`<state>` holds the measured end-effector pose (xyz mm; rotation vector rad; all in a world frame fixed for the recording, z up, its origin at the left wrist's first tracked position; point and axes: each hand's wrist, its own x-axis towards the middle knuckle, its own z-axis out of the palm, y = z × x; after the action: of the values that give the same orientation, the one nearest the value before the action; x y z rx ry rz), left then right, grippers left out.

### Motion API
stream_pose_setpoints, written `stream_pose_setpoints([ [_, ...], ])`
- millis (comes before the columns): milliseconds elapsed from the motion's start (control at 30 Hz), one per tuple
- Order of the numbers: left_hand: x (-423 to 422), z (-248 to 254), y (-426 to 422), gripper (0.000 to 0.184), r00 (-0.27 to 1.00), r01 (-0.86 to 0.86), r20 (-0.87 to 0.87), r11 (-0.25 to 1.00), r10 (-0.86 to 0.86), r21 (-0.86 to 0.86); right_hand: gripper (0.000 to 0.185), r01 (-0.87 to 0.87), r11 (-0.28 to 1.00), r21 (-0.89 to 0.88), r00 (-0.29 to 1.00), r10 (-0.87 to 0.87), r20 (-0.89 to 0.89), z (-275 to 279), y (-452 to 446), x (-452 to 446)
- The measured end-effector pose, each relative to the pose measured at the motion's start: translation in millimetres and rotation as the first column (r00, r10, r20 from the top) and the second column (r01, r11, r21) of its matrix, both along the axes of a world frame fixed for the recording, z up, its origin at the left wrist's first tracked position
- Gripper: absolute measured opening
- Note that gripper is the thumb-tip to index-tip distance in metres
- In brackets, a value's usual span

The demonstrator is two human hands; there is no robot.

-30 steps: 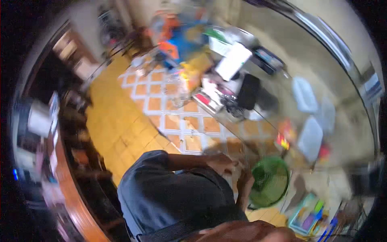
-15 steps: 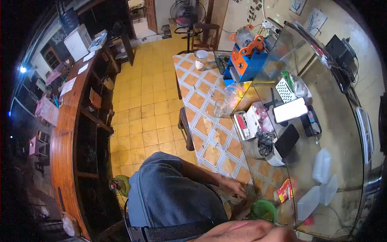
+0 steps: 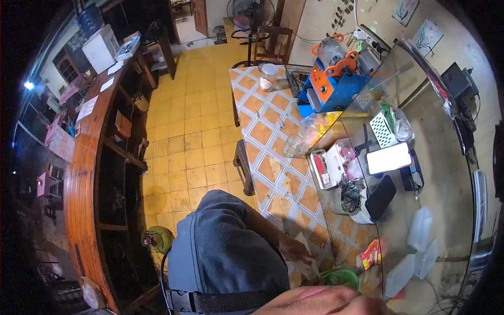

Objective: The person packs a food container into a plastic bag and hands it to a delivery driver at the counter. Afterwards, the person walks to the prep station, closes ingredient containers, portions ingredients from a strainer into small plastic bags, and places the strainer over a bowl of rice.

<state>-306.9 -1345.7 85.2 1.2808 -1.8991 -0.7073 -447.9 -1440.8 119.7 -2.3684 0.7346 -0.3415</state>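
My left hand (image 3: 303,258) reaches over the tiled table beside a green bowl (image 3: 341,276). Its fingers point down and look drawn together, close to the bowl's left rim; what they hold, if anything, I cannot make out. Something pale (image 3: 302,241) lies beside the wrist. A sliver of skin at the bowl's near-left edge may belong to my right hand, but blurred skin close to the camera covers nearly all of that area. A red and yellow packet (image 3: 371,254) lies right of the bowl.
Clear plastic boxes (image 3: 401,273) are at the lower right. Farther along the table (image 3: 266,132) stand a glass (image 3: 293,145), a white box (image 3: 326,169), a phone with a bright screen (image 3: 388,158) and a blue and orange machine (image 3: 333,86). A stool (image 3: 243,167) is at the table's left edge.
My left hand has moved down towards the bowl, its spread fingers now drawn together and pointing down. The whole view has shifted slightly.
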Motion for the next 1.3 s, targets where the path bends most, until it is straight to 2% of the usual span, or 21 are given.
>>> stream_pose_setpoints([
  [333, 17.2, 26.2, 3.6, 0.023, 0.986, -0.057, 0.163, 0.97, 0.019, 0.235, 0.02, -0.042, 0.999, -0.035, 0.999, 0.041, -0.019, 0.2, 21.9, 15.7],
  [400, 10.5, 23.7, -11.8, 0.015, 0.997, -0.076, -0.035, 0.991, 0.073, -0.11, 0.021, -0.065, 0.997, -0.032, 0.998, 0.065, -0.003, 1.9, 26.8, 14.1],
  [433, 0.9, 19.0, -23.2, 0.018, 0.968, -0.114, 0.183, 0.953, 0.169, -0.279, 0.021, -0.073, 0.997, -0.028, 0.997, 0.074, 0.013, 2.5, 29.9, 10.8],
  [467, -12.8, 12.4, -31.2, 0.018, 0.973, -0.078, 0.186, 0.956, 0.134, -0.281, 0.021, -0.073, 0.997, -0.025, 0.997, 0.074, 0.034, 2.6, 33.4, 4.2],
  [533, -38.3, 67.3, -12.3, 0.024, 0.99, -0.009, 0.138, 0.999, 0.015, -0.043, 0.021, -0.058, 0.998, -0.008, 0.995, 0.058, 0.079, 4.3, 47.1, -14.0],
  [633, -87.9, 94.7, 4.5, 0.013, 0.952, 0.209, 0.227, 0.978, -0.205, 0.005, 0.021, -0.014, 1.0, 0.026, 0.99, 0.01, 0.139, 7.8, 72.5, -49.6],
  [667, -102.1, 112.0, 18.0, 0.021, 0.998, 0.061, -0.015, 0.971, -0.059, 0.233, 0.021, 0.008, 0.999, 0.035, 0.987, -0.014, 0.162, 8.9, 80.4, -64.6],
  [700, -128.9, 53.5, -1.4, 0.016, 0.988, 0.144, -0.001, 0.939, -0.152, -0.312, 0.021, 0.028, 0.999, 0.041, 0.983, -0.035, 0.182, 8.7, 88.1, -79.6],
  [733, -128.5, 117.6, 25.6, 0.014, 0.99, 0.143, 0.021, 0.987, -0.142, -0.067, 0.021, 0.055, 0.997, 0.05, 0.979, -0.064, 0.195, 9.6, 94.8, -96.5],
  [767, -134.6, 142.9, 40.1, 0.014, 0.939, 0.181, 0.306, 0.982, -0.157, -0.054, 0.021, 0.089, 0.994, 0.062, 0.972, -0.1, 0.211, 10.8, 99.6, -114.8],
  [800, -147.9, 148.7, 46.4, 0.019, 0.947, 0.165, 0.308, 0.963, -0.094, -0.214, 0.021, 0.134, 0.988, 0.074, 0.964, -0.148, 0.223, 11.5, 105.4, -135.6],
  [833, -162.8, 158.7, 50.3, 0.025, 0.943, 0.191, 0.285, 0.981, -0.172, -0.042, 0.022, 0.189, 0.978, 0.085, 0.95, -0.204, 0.239, 11.9, 109.8, -156.5],
  [933, -212.4, 145.2, 58.8, 0.045, 0.975, 0.064, 0.222, 0.915, 0.028, -0.399, 0.022, 0.365, 0.925, 0.105, 0.891, -0.38, 0.248, 13.7, 129.6, -224.5],
  [1033, -262.6, 101.8, 65.1, 0.042, 0.999, 0.021, 0.034, 0.977, -0.014, -0.214, 0.022, 0.564, 0.822, 0.081, 0.814, -0.57, 0.112, 8.5, 144.2, -290.6],
  [1067, -277.4, 56.1, 68.1, 0.045, 0.995, 0.0, -0.098, 0.99, 0.014, 0.143, 0.022, 0.623, 0.782, 0.032, 0.782, -0.623, -0.002, 1.0, 149.1, -314.3],
  [1100, -294.1, 25.4, 67.0, 0.049, 0.978, 0.01, -0.185, 0.875, 0.091, 0.485, 0.022, 0.641, 0.748, -0.171, 0.731, -0.663, -0.161, -45.7, 147.8, -346.2],
  [1133, -314.3, 12.2, 65.3, 0.049, 0.981, 0.057, -0.187, 0.873, 0.04, 0.485, 0.022, 0.679, 0.713, -0.172, 0.695, -0.701, -0.163, -41.5, 154.2, -365.8],
  [1167, -337.3, 3.1, 61.7, 0.061, 0.908, 0.334, -0.419, 0.567, 0.021, 0.753, 0.02, 0.707, 0.703, 0.075, 0.676, -0.704, 0.219, -27.0, 158.2, -383.9],
  [1200, -359.9, 7.7, 57.4, 0.075, 0.798, 0.577, -0.592, 0.139, 0.113, 0.805, 0.022, 0.628, 0.722, 0.29, 0.497, -0.659, 0.565, -9.8, 161.7, -399.6],
  [1233, -380.9, 11.2, 50.8, 0.08, 0.636, 0.77, -0.706, -0.206, 0.311, 0.603, 0.025, 0.721, 0.668, 0.183, 0.499, -0.684, 0.531, 5.6, 166.1, -408.8],
  [1300, -422.4, 33.6, 40.2, 0.082, 0.557, 0.83, -0.761, -0.189, 0.332, 0.525, 0.026, 0.763, 0.646, -0.014, 0.569, -0.661, 0.49, 34.5, 168.0, -431.5],
])
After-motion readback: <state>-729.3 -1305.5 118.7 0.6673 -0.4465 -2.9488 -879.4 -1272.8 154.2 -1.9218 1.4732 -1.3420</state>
